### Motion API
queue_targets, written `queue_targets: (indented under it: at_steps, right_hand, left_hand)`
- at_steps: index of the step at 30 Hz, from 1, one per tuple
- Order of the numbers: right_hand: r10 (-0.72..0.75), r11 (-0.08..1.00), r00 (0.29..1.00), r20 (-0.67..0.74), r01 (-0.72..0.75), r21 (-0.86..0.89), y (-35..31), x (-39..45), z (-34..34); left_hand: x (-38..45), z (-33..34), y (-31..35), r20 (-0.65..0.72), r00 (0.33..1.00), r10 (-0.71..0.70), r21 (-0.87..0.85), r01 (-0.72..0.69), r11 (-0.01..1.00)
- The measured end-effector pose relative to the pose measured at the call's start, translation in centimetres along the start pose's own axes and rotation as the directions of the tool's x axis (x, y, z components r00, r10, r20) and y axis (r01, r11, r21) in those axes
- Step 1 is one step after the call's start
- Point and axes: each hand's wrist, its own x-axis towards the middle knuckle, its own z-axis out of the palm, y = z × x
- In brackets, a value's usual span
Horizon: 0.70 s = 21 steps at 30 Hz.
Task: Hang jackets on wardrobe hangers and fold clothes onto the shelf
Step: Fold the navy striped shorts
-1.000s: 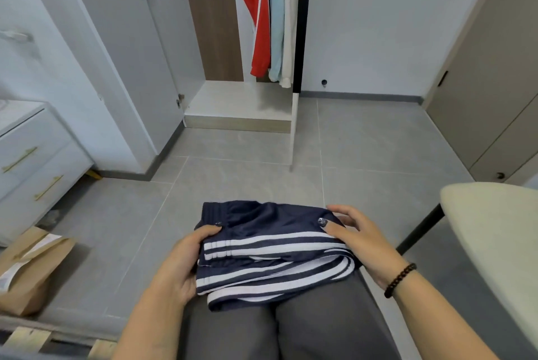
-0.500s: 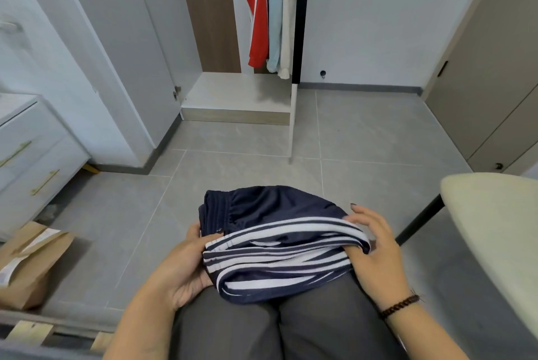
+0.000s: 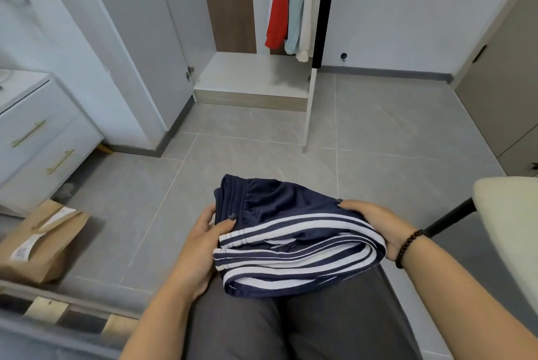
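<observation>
1. Head view: the navy shorts (image 3: pixel 294 238) with white stripes sit folded into a thick bundle on the person's lap, over grey trousers.
2. Left hand (image 3: pixel 201 246) is at the bundle's left end, thumb curled over the top near the stripe ends, fingers tucked beneath. It has a grip on the cloth.
3. Right hand (image 3: pixel 375 224), with a bead bracelet at the wrist, cups the right end, fingertips laid on top and palm against the folded edge. Holding, not pressing flat.
4. Straight ahead, the wardrobe stands open. Jackets (image 3: pixel 291 1) in red, pale blue and cream hang on the rail, so the hanging part looks at least partly done. The hangers themselves are out of frame.
5. Below them, the shelf (image 3: pixel 250 77) shows bare board. No folded clothes on it yet.
6. Judgement: the fold looks about finished. What's left is carrying the shorts across the tiled floor to that shelf.
7. Off to the sides: a paper bag (image 3: pixel 43 240) on the floor left, a drawer unit (image 3: pixel 37 138) behind it, a cream chair (image 3: pixel 512 231) on the right.
</observation>
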Motion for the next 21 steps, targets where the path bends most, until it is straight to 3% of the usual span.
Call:
queue_targets:
  at_steps: [3,7,14,21]
  right_hand:
    - [0.04,0.995,0.993,0.11,-0.05,0.089,-1.5,1.3,0.1]
    - [0.062,0.98,0.976,0.21,-0.099,0.173,-3.4,3.3,0.1]
    - [-0.113,0.978,0.979,0.17,0.079,0.196,-8.8,10.5,1.2]
    - [-0.164,0.98,0.965,0.205,0.135,0.146,-21.1,13.8,4.8]
  left_hand:
    - [1.8,0.9,0.6,-0.02,0.998,0.054,0.022,-0.054,0.998]
    - [5.5,1.5,2.1,-0.021,0.999,0.026,-0.043,-0.027,0.999]
    - [15.4,1.5,5.7,-0.056,0.997,-0.057,-0.111,0.05,0.993]
    - [21.7,1.0,15.7,-0.09,0.996,-0.02,-0.141,0.007,0.99]
